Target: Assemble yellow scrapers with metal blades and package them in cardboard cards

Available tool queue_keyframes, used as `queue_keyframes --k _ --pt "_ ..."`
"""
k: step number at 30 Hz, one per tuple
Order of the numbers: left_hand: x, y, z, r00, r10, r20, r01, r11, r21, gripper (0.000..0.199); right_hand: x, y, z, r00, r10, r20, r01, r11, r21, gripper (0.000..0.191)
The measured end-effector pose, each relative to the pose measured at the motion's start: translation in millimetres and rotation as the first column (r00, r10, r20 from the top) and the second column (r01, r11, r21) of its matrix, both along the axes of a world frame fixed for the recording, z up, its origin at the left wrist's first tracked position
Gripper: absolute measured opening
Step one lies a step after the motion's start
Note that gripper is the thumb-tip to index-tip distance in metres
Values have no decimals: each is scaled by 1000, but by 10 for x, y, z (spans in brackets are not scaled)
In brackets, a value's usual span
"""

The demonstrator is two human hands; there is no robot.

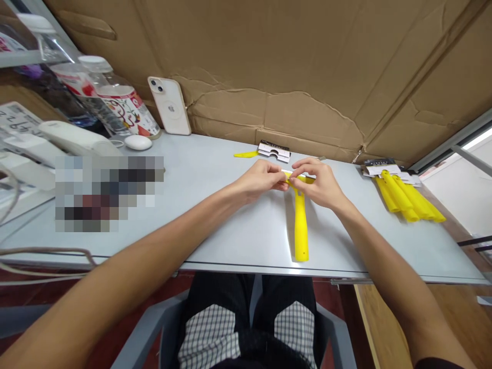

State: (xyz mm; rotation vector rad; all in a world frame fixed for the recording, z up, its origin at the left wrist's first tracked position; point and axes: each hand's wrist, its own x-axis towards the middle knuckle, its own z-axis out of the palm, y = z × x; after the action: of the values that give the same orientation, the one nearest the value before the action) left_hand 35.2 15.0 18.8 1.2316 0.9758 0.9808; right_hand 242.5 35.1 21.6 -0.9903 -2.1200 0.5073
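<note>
A T-shaped yellow scraper (pixel 301 225) lies on the grey table, its hollow-looking handle pointing towards me. Along its head runs a pale strip, mostly covered by my fingers. My left hand (pixel 263 180) pinches the left end of the head. With thumb and fingers, my right hand (pixel 315 180) grips the head's middle and right part, the fingertips of both hands almost meeting. Just beyond my hands are a black-and-white packaging card (pixel 274 151) and a thin yellow piece (pixel 246 154), which touches or nearly touches the card.
Several yellow scrapers (pixel 409 197) with cards on their heads are piled at the right. A phone (pixel 169 106) leans against the cardboard wall (pixel 269 56). Bottles (pixel 126 105), a white mouse (pixel 138 142) and a blurred-out patch (pixel 109 192) are at the left. Cables hang over the left front edge.
</note>
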Motion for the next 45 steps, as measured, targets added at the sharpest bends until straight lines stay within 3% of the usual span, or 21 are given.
queue_keyframes --k 5,11,15,22,27,37,45 --pt "16 -34 26 999 2 -45 -2 1000 8 25 -18 -15 20 1000 -28 -5 27 992 -123 6" --pt "22 -44 55 999 17 -47 -18 999 -30 27 7 12 59 993 9 -118 -43 958 -282 13" --pt "13 -27 51 999 26 -31 -27 999 -36 26 38 19 78 980 -2 -198 -63 945 -320 16" --pt "4 -30 43 999 32 2 -32 999 -13 23 -17 15 38 972 -114 -208 25 922 -387 39" --pt "13 -49 50 999 33 8 -33 999 -16 25 -31 22 12 964 -143 -224 29 893 -449 42" --pt "23 -58 73 999 42 1 -42 999 -27 28 -17 24 21 964 -139 -226 25 895 -445 35" --pt "12 -49 63 1000 25 2 -25 1000 -7 24 -21 13 26 969 -124 -216 16 895 -445 47"
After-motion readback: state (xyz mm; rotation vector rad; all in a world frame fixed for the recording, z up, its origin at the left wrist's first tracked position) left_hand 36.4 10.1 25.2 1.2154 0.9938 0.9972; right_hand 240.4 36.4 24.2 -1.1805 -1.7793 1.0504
